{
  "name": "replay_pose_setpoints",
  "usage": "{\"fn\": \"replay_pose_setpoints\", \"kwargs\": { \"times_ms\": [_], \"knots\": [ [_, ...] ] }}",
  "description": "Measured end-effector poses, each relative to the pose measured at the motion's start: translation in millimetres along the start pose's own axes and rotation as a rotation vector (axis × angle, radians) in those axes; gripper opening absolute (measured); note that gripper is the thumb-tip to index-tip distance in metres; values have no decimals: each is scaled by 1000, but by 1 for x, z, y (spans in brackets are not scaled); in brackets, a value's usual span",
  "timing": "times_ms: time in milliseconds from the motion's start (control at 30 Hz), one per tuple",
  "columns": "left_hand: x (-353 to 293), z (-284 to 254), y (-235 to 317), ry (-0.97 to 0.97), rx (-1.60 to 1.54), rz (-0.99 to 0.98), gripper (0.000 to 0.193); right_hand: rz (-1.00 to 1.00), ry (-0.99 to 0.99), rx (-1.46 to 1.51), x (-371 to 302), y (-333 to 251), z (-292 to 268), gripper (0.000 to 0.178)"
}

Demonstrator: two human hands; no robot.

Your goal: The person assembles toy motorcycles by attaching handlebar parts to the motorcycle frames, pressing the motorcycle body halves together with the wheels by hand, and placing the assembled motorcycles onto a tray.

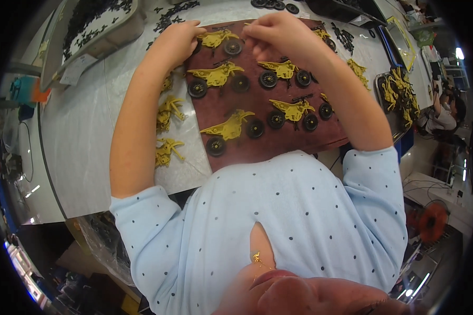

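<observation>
At the far edge of a dark red mat (278, 137), my left hand (180, 41) has its fingers closed at the left end of a yellow toy motorcycle body (214, 38). A black toy wheel (232, 47) lies just below that body's right end. My right hand (276, 35) is to the right of it, thumb and fingers pinched together; a tiny pale tip shows at the fingertips, too small to name. Nearer me on the mat lie more yellow bodies, such as one toy motorcycle body (215, 76) with a black wheel (197, 88) beside it.
Yellow plastic parts (168, 113) lie left of the mat on the grey table (79, 142). A grey bin (108, 44) of small black parts stands at the far left. On the right, a tray (379, 84) holds yellow parts. A person (441, 113) sits farther right.
</observation>
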State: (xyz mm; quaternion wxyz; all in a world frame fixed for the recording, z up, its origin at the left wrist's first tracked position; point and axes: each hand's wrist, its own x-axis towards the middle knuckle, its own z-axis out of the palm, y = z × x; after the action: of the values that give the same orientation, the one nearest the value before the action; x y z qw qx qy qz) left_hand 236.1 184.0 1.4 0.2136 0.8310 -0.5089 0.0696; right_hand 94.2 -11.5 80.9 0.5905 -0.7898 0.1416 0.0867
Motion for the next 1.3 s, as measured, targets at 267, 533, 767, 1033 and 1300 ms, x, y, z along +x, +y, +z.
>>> {"fn": "replay_pose_setpoints", "kwargs": {
  "times_ms": [267, 533, 767, 1033, 1300],
  "knots": [
    [-14, -6, 38, -12, 50, 96, 28, -71, 168, 267, -96, 63, -51, 22],
    [-9, 0, 51, -60, 134, 62, 31, -77, 378, 386, -140, 108, -120, 22],
    [-23, -19, 62, -17, 5, -150, 35, -185, 1020, 14, -177, 162, -200, 21],
    [-76, -39, 88, 19, -50, -456, 33, -106, 780, -621, -165, 178, -181, 26],
    [-72, -34, 118, -25, 20, -382, 34, -22, 671, -906, -93, 174, -197, 41]
  ]
}}
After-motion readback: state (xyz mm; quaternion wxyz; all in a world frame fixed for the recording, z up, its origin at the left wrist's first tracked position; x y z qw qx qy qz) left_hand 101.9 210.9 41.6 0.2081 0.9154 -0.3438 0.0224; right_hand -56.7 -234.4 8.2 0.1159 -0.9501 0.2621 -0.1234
